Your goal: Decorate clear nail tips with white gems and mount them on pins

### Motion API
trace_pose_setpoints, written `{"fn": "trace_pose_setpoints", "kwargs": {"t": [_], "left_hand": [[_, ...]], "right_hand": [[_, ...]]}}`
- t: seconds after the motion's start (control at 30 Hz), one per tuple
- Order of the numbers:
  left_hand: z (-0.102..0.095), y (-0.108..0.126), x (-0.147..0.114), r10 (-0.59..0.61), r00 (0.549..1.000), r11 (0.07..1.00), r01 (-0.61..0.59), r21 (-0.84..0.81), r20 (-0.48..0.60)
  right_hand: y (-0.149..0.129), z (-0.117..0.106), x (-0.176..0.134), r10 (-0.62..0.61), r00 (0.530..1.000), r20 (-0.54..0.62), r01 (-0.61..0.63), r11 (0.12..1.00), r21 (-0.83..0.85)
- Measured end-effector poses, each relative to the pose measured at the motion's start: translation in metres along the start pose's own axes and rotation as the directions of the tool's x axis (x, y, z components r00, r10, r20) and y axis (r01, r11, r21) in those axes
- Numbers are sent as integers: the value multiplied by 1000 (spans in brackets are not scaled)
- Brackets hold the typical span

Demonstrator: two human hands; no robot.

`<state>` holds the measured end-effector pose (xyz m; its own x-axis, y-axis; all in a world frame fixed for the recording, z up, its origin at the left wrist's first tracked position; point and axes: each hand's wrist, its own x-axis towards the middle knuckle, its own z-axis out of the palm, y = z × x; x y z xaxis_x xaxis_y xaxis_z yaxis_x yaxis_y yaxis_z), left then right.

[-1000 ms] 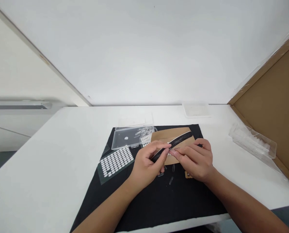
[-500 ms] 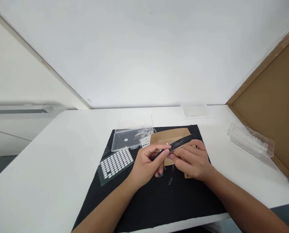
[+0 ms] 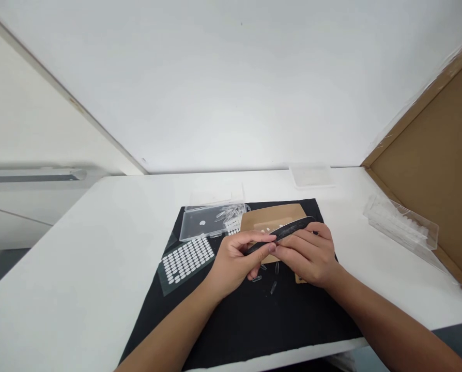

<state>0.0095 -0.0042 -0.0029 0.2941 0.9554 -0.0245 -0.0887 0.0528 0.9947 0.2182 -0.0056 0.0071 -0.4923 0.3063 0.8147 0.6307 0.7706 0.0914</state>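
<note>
A black curved nail file [image 3: 295, 226] slants up to the right across both hands. My left hand [image 3: 236, 261] is closed, with the file between its thumb and index finger. My right hand [image 3: 308, 253] lies against the file's lower side, fingers bent in a pinch beside my left thumb; what they pinch is hidden. Below the hands, several clear nail tips [image 3: 273, 288] lie on the black cloth [image 3: 254, 325]. Behind the file is a brown paper piece [image 3: 272, 213] with small white ovals on it.
Left of my hands lies a sheet of white oval stickers [image 3: 186, 258]. An open clear case [image 3: 200, 223] holds more nail tips. At the back stands a clear lid [image 3: 312, 176]. A clear box of tips [image 3: 399, 222] leans near the cardboard [image 3: 432, 155] on the right.
The file has shifted slightly to the right and its tilt has changed a little. More white ovals show behind it. Both hands keep nearly the same place and grip.
</note>
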Motion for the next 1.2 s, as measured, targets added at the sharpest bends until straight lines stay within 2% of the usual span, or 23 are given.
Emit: {"fn": "trace_pose_setpoints", "kwargs": {"t": [0.17, 0.27, 0.57, 0.73, 0.97, 1.1, 1.2], "left_hand": [[-1, 3, 0, -13, 1000, 1000, 13, 0, 28], [0, 5, 0, -4, 1000, 1000, 4, 6, 12], [1, 5, 1, 22, 998, 999, -20, 44, -50], [2, 8, 2, 34, 997, 999, -32, 44, -62], [2, 6, 3, 57, 994, 991, -44, 129, -96], [2, 0, 3, 113, 990, 981, -97, 165, -86], [1, -2, 4, 184, 981, 950, -160, 270, -66]], "right_hand": [[-1, 2, -2, 79, 997, 17, -79, 997, -1], [-3, 2, -3, 110, 993, 36, -110, 994, -12], [-6, 5, -3, 243, 970, -11, -242, 969, 44], [-5, 4, -3, 254, 967, 22, -255, 965, 58], [-4, 4, -1, 257, 964, 72, -262, 963, 58], [-1, 6, -2, 271, 960, 75, -275, 959, 63], [3, 4, -2, 262, 962, 83, -269, 958, 101]]}}
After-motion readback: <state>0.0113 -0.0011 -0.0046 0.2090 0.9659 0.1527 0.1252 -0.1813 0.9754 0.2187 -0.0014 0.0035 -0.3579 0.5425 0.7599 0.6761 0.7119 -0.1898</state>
